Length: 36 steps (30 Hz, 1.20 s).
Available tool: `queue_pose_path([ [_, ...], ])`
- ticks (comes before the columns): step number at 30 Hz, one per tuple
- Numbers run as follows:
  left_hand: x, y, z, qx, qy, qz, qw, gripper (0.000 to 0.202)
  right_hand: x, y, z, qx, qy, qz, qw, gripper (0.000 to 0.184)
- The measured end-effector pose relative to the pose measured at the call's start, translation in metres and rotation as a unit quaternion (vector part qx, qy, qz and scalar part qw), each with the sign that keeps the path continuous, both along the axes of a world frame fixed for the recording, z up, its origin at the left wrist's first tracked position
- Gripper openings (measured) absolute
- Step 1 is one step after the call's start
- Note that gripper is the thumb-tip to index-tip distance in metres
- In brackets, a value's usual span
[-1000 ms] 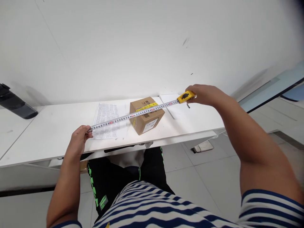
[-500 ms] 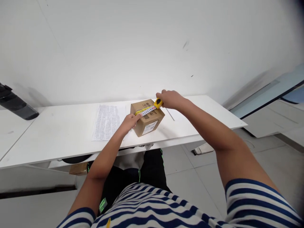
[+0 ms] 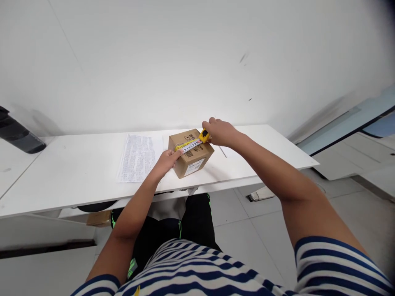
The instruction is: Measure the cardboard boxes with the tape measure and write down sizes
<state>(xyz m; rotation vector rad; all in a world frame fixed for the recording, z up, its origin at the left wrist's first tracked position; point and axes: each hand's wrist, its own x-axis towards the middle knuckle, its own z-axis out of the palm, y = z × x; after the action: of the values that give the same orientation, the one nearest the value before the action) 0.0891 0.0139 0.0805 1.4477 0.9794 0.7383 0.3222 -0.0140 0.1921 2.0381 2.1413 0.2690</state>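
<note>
A small brown cardboard box (image 3: 191, 158) with a white label stands on the white table (image 3: 77, 176). A short stretch of tape blade (image 3: 190, 145) lies across the box's top. My left hand (image 3: 168, 159) pinches the blade's free end at the box's near left edge. My right hand (image 3: 219, 132) is closed round the yellow tape measure case (image 3: 204, 135) at the box's far right edge.
A printed sheet of paper (image 3: 137, 157) lies on the table left of the box. A white sheet lies behind my right wrist. A dark bottle-like object (image 3: 17, 137) sits at the far left. A white wall rises behind the table; tiled floor is to the right.
A second ago the tape was stretched wide, my hands far apart. Both hands have come in to the box and the blade now spans only its top.
</note>
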Motion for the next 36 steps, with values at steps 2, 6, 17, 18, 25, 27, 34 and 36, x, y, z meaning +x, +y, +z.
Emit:
queue_pose_path([
  [2,0.001,0.001,-0.001,0.008,0.001,0.003,1.000,0.046,0.000,-0.001,-0.001,0.009,0.005,-0.001,1.000,0.042],
  [6,0.000,0.003,-0.002,0.006,0.013,0.006,1.000,0.046,-0.002,-0.002,0.000,0.009,-0.005,-0.005,1.000,0.041],
  [17,-0.013,0.008,-0.007,0.060,0.031,-0.029,0.997,0.042,-0.010,-0.006,0.005,0.012,-0.021,0.017,1.000,0.036],
  [18,-0.017,0.007,-0.005,0.069,0.037,-0.030,0.996,0.041,-0.012,-0.007,0.009,0.013,-0.024,0.025,0.999,0.035],
  [25,-0.050,-0.032,0.026,0.102,-0.087,0.036,0.990,0.045,-0.067,-0.039,0.024,0.102,0.013,0.189,0.977,0.037],
  [27,-0.058,-0.045,0.033,0.099,-0.137,0.063,0.984,0.050,-0.092,-0.049,0.018,0.122,0.028,0.253,0.959,0.039],
  [34,-0.091,-0.076,0.026,-0.101,-0.381,-0.005,0.919,0.065,-0.164,-0.059,-0.012,0.189,0.104,0.360,0.908,0.023],
  [36,-0.099,-0.074,0.019,-0.114,-0.435,0.028,0.893,0.058,-0.173,-0.050,-0.024,0.156,0.174,0.366,0.901,0.035],
])
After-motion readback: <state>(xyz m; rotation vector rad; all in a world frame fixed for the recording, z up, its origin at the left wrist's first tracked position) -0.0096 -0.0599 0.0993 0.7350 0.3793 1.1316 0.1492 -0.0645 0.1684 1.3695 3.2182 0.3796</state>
